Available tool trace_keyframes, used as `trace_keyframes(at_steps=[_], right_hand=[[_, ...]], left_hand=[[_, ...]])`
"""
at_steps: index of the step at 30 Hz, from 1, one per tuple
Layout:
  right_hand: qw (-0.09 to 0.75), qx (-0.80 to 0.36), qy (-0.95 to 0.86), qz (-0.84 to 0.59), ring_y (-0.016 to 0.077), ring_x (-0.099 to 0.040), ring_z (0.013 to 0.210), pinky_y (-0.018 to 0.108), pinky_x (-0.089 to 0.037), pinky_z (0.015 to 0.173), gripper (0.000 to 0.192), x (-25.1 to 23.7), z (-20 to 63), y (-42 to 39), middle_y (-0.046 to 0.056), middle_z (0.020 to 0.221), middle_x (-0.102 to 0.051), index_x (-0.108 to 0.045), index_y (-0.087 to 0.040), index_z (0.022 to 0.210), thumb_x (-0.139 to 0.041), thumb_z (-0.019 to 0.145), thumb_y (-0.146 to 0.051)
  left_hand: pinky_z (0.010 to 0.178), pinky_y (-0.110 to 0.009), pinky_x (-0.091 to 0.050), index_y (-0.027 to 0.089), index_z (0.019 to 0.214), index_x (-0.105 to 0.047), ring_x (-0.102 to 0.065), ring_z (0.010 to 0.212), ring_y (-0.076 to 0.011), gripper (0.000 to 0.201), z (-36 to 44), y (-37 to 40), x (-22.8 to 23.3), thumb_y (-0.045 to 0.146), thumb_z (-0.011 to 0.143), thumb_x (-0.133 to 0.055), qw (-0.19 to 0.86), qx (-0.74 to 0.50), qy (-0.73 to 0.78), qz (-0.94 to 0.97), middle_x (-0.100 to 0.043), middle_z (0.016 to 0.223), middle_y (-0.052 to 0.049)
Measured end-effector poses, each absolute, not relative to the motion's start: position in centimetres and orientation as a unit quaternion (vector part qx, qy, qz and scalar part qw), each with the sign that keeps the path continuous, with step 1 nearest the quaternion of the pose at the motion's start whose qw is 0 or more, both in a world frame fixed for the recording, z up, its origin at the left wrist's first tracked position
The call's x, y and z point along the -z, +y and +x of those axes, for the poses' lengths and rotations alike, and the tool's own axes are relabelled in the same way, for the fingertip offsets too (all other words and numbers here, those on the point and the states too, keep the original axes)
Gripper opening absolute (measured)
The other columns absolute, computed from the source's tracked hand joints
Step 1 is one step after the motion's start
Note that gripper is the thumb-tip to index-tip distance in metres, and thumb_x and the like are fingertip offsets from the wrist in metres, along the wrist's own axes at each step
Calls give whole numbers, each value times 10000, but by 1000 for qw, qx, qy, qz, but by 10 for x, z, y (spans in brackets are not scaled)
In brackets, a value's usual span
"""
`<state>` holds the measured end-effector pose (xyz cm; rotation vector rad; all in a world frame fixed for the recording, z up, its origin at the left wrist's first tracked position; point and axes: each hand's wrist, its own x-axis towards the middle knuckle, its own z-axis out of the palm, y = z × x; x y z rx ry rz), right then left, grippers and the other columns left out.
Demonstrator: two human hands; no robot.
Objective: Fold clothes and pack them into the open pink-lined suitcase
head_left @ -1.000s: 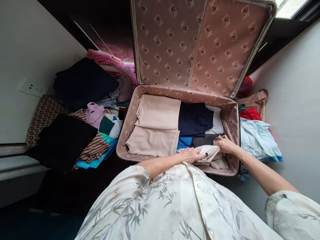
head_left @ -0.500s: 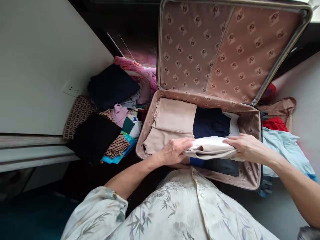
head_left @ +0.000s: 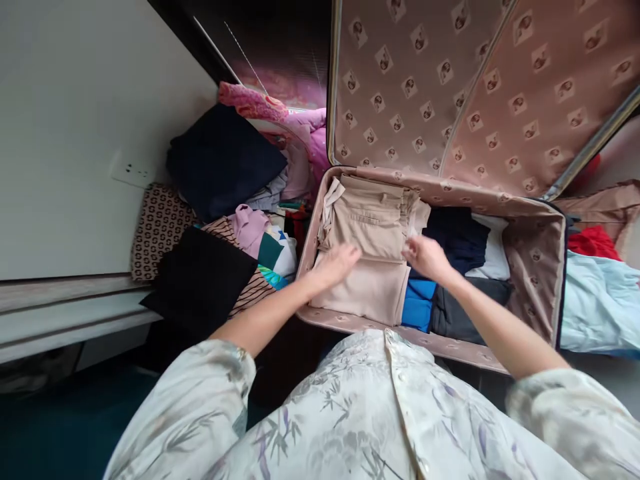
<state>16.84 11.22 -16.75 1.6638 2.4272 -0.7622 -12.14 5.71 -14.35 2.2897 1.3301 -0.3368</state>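
My left hand [head_left: 336, 261] lies flat, fingers spread, on the folded beige trousers [head_left: 373, 223] at the left end of the open suitcase [head_left: 543, 267]. My right hand [head_left: 426, 255] rests at the right edge of the same garment, fingers loosely curled against the cloth; it is blurred, so I cannot tell whether that grip pinches the fabric or only touches it. The trousers sit on top of another folded beige piece [head_left: 367, 297], and the waistband end points toward the raised patterned lid [head_left: 450, 87]. Just beside them to the right lie a navy garment [head_left: 460, 237], a white one [head_left: 493, 257], a bright blue one [head_left: 419, 303] and a dark grey one [head_left: 460, 310], all inside the case. Left of the suitcase a heap of clothes holds a black folded piece [head_left: 200, 280], a striped one [head_left: 253, 290] and a pink one [head_left: 295, 130]. Right of it lie a pale blue cloth [head_left: 597, 300] and a red one [head_left: 593, 241].
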Motion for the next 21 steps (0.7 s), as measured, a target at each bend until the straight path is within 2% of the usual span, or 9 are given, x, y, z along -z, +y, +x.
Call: trace_keyframes(at_steps=[1, 3, 5, 7, 10, 13, 18, 21], right_hand=[[82, 324, 760, 557, 232, -657, 867, 307, -450, 742, 243, 182, 176, 84, 114, 958, -728, -697, -158, 1042, -608, 918, -347], [145, 440, 658, 593, 221, -670, 804, 290, -449, 697, 224, 208, 186, 33, 86, 839, -726, -689, -155, 886, -682, 866, -378], [148, 496, 552, 653, 232, -688, 812, 287, -464, 683, 276, 230, 188, -1, 72, 812, -728, -673, -162, 865, -734, 820, -428], [116, 501, 488, 705, 255, -704, 875, 296, -487, 699, 350, 245, 179, -18, 87, 881, -744, -665, -163, 924, -765, 783, -467], [66, 474, 479, 736, 285, -703, 1019, 312, -516, 760, 499, 253, 156, -23, 121, 1068, -744, -623, -165, 1128, -787, 746, -441], [74, 478, 486, 728, 292, -686, 1106, 329, -527, 806, 639, 254, 135, -25, 131, 1181, -717, -547, -181, 1283, -783, 738, -418], [156, 499, 481, 704, 319, -687, 1077, 347, -522, 791, 525, 246, 128, -29, 178, 1146, -703, -631, -142, 1145, -768, 761, -473], [136, 443, 532, 709, 342, -644, 1136, 386, -502, 856, 589, 232, 142, -32, 206, 1222, -662, -584, -123, 1273, -723, 822, -475]], left_hand=[[989, -468, -471, 128, 1195, -641, -576, 1143, -318, 283, -124, 32, 151, 142, 929, -544, 271, 163, 445, 838, -607, 1247, -190], [985, -531, -479, 141, 1231, -642, -550, 1198, -357, 337, -133, -9, 167, 124, 897, -599, 301, 220, 423, 826, -583, 1311, -205], [971, -634, -465, 177, 1325, -611, -507, 1261, -403, 448, -143, -28, 183, 86, 887, -592, 295, 259, 441, 807, -524, 1425, -217], [949, -703, -446, 217, 1395, -572, -457, 1317, -432, 518, -148, -31, 197, 55, 905, -530, 270, 274, 452, 805, -457, 1517, -218], [926, -718, -440, 233, 1421, -559, -419, 1349, -439, 542, -148, -25, 210, 34, 940, -408, 236, 276, 438, 823, -426, 1552, -218], [903, -719, -446, 230, 1423, -565, -426, 1336, -446, 549, -145, -28, 217, 39, 949, -363, 214, 274, 432, 832, -433, 1544, -226], [915, -709, -435, 194, 1392, -600, -475, 1275, -441, 526, -145, -44, 222, 55, 946, -359, 180, 240, 435, 849, -489, 1475, -245], [900, -585, -478, 115, 1279, -670, -550, 1165, -406, 462, -145, -42, 222, 77, 965, -332, 187, 223, 439, 850, -587, 1306, -266]])
